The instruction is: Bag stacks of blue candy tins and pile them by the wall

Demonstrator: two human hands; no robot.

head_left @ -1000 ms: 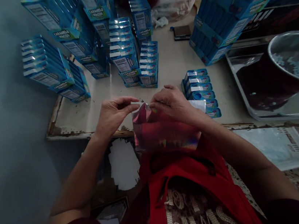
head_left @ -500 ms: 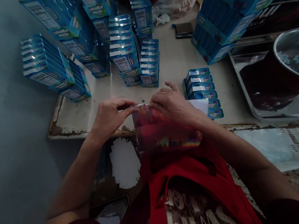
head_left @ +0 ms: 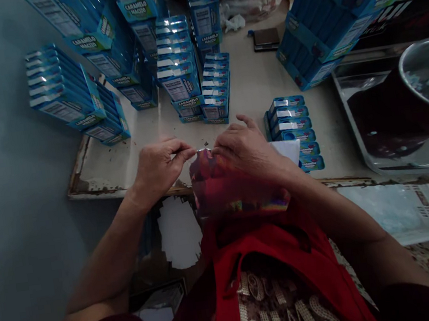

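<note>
A shiny, see-through plastic bag (head_left: 238,191) with a rainbow sheen hangs at the table's front edge, and the red apron shows through it. My left hand (head_left: 160,167) pinches its top edge near the left corner between thumb and fingers. Close beside, my right hand (head_left: 246,148) pinches the same edge, its little finger raised. The right hand covers part of the bag's top. Just right of that hand, a white sheet (head_left: 287,151) pokes out, partly over a row of small blue boxes (head_left: 293,126).
Stacks of blue caramel boxes (head_left: 181,86) stand at the back and left. A taller stack (head_left: 324,35) rises at the right. Beyond it, a metal tray (head_left: 377,165) bears a pot (head_left: 403,62) with pale blue pieces. A small dark scale-like device (head_left: 265,39) lies behind.
The fingers of both hands have shifted slightly along the bag's top edge, still pinching it. The view has tilted a little; the boxes stay in place.
</note>
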